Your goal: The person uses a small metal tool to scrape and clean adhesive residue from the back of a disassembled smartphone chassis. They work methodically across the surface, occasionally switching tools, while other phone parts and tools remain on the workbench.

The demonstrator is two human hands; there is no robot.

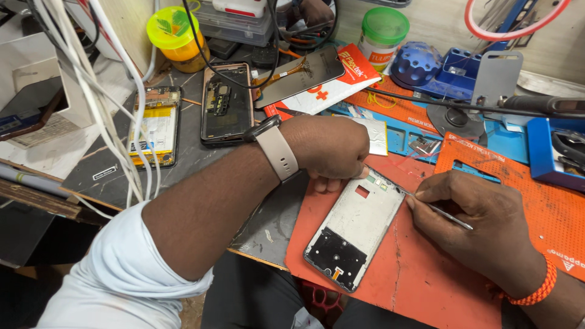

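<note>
Pinching tweezers (448, 216) in right hand (472, 219), left hand (332, 146) fisted on phone frame (356, 228), orange mat (420, 274), cluttered bench

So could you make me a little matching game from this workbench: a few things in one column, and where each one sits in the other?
Things:
1. opened phone frame
2. thin metal tool
3. yellow-lidded jar
4. green-lidded tub

Places:
A. pinched in the right hand, tip at the frame's edge
B. far left of the bench, beside the white cables
C. on the red mat, its top end steadied by the left hand
D. at the back, behind the red and white packet

Pairs: 1-C, 2-A, 3-B, 4-D
</note>
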